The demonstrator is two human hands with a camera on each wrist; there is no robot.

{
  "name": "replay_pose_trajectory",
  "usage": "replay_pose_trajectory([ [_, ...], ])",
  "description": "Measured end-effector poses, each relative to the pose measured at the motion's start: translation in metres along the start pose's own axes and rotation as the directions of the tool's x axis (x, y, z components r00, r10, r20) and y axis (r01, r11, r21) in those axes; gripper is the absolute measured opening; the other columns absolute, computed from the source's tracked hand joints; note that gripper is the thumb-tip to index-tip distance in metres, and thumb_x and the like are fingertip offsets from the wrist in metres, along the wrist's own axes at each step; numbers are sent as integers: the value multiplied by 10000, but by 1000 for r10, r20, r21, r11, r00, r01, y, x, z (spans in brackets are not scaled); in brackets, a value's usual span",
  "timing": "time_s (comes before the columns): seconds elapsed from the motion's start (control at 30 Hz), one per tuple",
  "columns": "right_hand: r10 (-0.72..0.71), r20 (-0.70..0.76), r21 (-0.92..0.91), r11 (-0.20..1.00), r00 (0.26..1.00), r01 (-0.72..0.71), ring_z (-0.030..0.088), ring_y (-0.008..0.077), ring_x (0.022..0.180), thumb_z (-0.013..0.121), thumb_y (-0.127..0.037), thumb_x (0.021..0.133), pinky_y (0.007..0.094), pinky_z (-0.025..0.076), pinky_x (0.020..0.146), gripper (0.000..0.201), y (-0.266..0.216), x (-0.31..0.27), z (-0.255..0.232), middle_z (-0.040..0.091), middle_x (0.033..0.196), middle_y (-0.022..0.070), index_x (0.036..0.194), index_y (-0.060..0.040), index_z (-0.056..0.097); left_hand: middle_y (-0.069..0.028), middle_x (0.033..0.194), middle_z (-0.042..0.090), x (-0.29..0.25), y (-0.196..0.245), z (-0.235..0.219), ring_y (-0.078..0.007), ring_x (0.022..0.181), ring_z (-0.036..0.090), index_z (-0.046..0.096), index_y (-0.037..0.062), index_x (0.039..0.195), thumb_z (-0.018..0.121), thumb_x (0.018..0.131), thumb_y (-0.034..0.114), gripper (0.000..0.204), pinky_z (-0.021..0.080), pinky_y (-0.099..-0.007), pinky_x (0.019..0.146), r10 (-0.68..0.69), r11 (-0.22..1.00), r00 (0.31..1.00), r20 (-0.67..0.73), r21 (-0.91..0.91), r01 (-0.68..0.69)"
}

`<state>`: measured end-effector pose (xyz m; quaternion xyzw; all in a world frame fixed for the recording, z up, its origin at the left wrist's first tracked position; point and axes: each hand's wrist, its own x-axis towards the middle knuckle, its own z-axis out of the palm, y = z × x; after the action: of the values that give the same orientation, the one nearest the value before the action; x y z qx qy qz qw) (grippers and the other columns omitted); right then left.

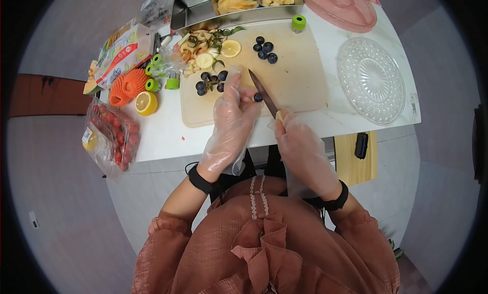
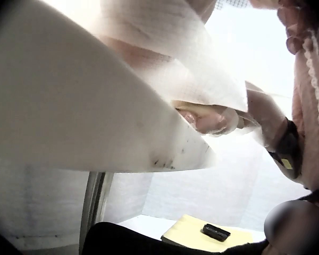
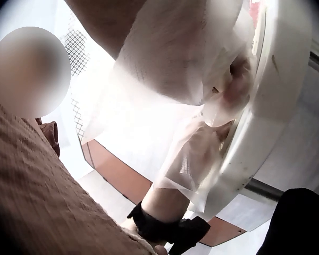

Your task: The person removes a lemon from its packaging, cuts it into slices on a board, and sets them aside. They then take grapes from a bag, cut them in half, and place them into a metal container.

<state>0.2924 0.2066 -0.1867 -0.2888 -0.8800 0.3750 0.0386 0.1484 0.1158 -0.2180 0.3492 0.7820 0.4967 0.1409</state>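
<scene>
In the head view a gloved left hand (image 1: 235,111) pinches a dark blueberry (image 1: 258,97) over the near part of the cutting board (image 1: 305,65). Beside it the gloved right hand (image 1: 301,144) grips the handle of a knife (image 1: 263,92), whose blade points up and to the left, close to the berry. Several blueberries (image 1: 205,76) lie just left of the left hand, and another group (image 1: 272,57) lies farther back on the board. In the left wrist view the right hand (image 2: 215,119) shows behind the table edge; in the right wrist view the left hand (image 3: 194,154) appears, its fingertips partly hidden.
Lemon slices (image 1: 231,48) and fruit scraps (image 1: 201,42) are on the board, with a metal tray (image 1: 203,20) behind. A glass plate (image 1: 373,80) stands at the right. At the left are half a lemon (image 1: 146,103), green cutters (image 1: 173,83) and a tomato pack (image 1: 114,131).
</scene>
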Motion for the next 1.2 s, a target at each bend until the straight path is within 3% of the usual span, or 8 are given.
replay_pose_trajectory([
  [0.1,47,18,4,999,999,-47,649,450,805,451,-224,1047,533,518,695,223,-4,-1,-3,654,879,239,1086,-12,511,-27,970,590,-3,-2,0,-96,844,552,387,-54,1451,672,885,-6,636,484,-250,778,-113,961,994,-10,-256,107],
  [0.3,3,-31,123,992,1000,1,649,462,805,480,-196,1028,540,512,721,199,1,-3,2,647,841,259,1074,-8,526,-23,1014,562,-3,15,-12,-91,897,539,317,-46,1513,645,896,-34,699,472,-233,810,-218,956,972,84,-184,231],
  [0.43,29,-42,91,995,999,-25,651,464,807,475,-198,1026,545,507,728,204,-5,-4,0,651,839,259,1066,-6,532,-25,1007,566,0,3,-6,-88,884,543,301,-53,1521,647,891,-38,719,472,-227,793,-184,953,980,82,-229,198],
  [0.5,74,2,84,994,997,-74,651,465,809,467,-208,1031,545,506,723,222,-8,-3,-3,656,857,264,1083,-2,534,-73,918,629,1,1,0,-120,795,577,394,-59,1456,670,872,2,649,507,-263,757,-157,946,988,-1,-289,150],
  [0.83,29,-49,-24,999,998,-30,671,427,784,460,-249,1047,524,541,701,260,-6,-4,4,669,844,228,1099,-7,540,-67,925,641,1,4,2,-108,792,581,411,-70,1446,683,866,22,647,504,-257,740,-163,964,986,-32,-220,152],
  [0.9,157,47,-54,986,986,-155,661,464,898,461,-268,1047,546,520,776,376,-10,-3,1,689,943,260,1354,-55,506,-67,942,649,2,3,3,-107,794,587,414,-70,1445,679,871,27,640,504,-255,742,-174,941,984,-36,-302,155],
  [0.93,159,46,-55,986,986,-157,661,464,898,461,-268,1047,546,520,776,376,-11,-3,1,689,943,260,1354,-55,506,-67,942,649,2,5,3,-107,794,587,414,-70,1445,679,871,27,640,504,-255,742,-173,940,984,-33,-304,155],
  [1.2,18,-60,-234,972,998,-31,677,412,822,501,-199,1021,507,541,671,295,-2,-5,11,684,954,196,1274,-48,492,-61,936,655,6,7,4,-85,795,587,422,-73,1439,665,877,3,617,500,-237,728,-245,920,969,-14,-320,228],
])
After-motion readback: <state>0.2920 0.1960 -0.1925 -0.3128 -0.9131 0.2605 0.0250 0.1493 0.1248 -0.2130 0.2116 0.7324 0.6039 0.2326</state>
